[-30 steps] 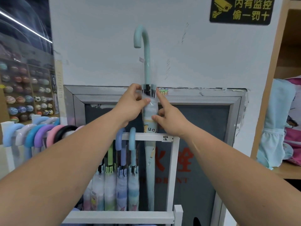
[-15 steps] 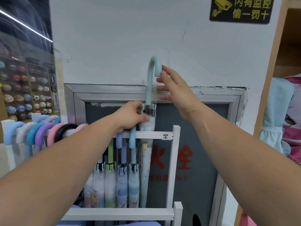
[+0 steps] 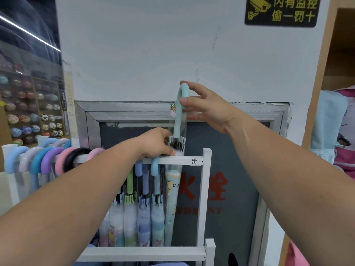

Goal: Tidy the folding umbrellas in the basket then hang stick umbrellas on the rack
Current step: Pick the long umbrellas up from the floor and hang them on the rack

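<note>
Fingers (image 3: 170, 152) of left hand (image 3: 156, 144) are curled round the top of the mint stick umbrella (image 3: 177, 123), right where the rib tips bunch up; thumb lies along the bottom, touching the rack's top rail (image 3: 178, 161). Right hand (image 3: 209, 110) is up and to the right of the left fingers. Its thumb (image 3: 184, 101) and index pinch the hook of the handle, index over the curve, thumb on the free end. The other right fingers are loosely spread and hold nothing.

Umbrella stands upright in a clear sleeve, hook well above the rail, not hung. Its folded canopy drops straight below the left fingers, behind the rail, just beside the white rack post (image 3: 206, 189).

Below-left of the left fingers, hung umbrellas (image 3: 144, 217) dangle from the rail by blue and green hooks, packed side by side. Lower rack rail (image 3: 144, 253) runs under them.

Further left of the left hand, a row of hook handles (image 3: 57, 160): blues, purple, pink, black, pink.

Behind both hands is a grey-framed panel (image 3: 221, 189) with red characters, set in a white wall (image 3: 144, 54). High above the right fingers is a black sign (image 3: 280, 11) with yellow text and a camera icon. Far left, shelves of balls (image 3: 28, 112), blurry. Far right, a wooden shelf with a pale blue item (image 3: 330, 121); cannot tell what it is.
</note>
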`<action>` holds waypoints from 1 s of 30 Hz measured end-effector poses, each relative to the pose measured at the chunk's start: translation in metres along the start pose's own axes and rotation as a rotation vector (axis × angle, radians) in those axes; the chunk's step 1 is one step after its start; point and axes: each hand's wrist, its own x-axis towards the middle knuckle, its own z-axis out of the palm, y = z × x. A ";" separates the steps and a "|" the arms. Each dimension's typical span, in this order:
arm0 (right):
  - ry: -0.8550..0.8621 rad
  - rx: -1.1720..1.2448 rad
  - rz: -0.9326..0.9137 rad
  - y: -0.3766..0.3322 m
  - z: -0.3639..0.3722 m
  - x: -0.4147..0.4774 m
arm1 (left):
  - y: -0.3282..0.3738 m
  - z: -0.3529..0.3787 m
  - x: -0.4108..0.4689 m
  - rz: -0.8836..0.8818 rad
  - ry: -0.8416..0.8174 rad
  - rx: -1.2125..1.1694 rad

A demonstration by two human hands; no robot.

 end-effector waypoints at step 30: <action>-0.431 -0.944 0.131 0.059 0.045 -0.018 | -0.026 0.000 -0.043 0.151 0.030 0.078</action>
